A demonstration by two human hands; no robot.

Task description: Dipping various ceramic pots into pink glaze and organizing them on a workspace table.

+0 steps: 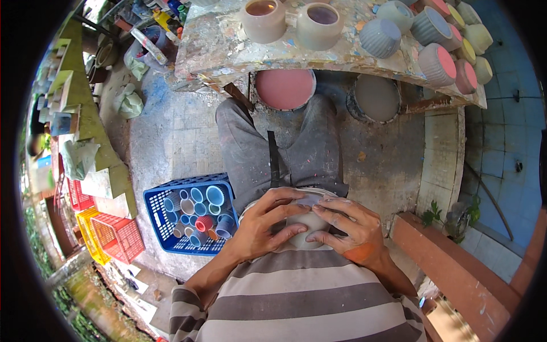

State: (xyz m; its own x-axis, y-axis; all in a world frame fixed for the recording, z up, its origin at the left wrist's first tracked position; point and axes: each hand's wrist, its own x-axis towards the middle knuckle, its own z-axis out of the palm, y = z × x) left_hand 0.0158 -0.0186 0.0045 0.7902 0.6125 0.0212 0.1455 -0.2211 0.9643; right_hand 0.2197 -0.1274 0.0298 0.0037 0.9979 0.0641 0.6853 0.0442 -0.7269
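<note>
A small pale-grey pot (308,223) is held close against my striped shirt, above my lap. My left hand (268,221) is wrapped round one side of it, thumb low and fingers over the top. From the other side my right hand (354,226) grips the same pot, its fingertips near the rim. Much of the pot is hidden under the fingers. An orange paint smear marks the base of the right thumb and wrist.
A blue crate (166,244) of painted cups stands at my left. Ahead is a paint-spattered table (228,54) with two large jars (320,27) and several ribbed pots (380,39). Beneath it sit a pink paint bucket (285,90) and a grey one (376,98). A brown ledge (450,273) lies right.
</note>
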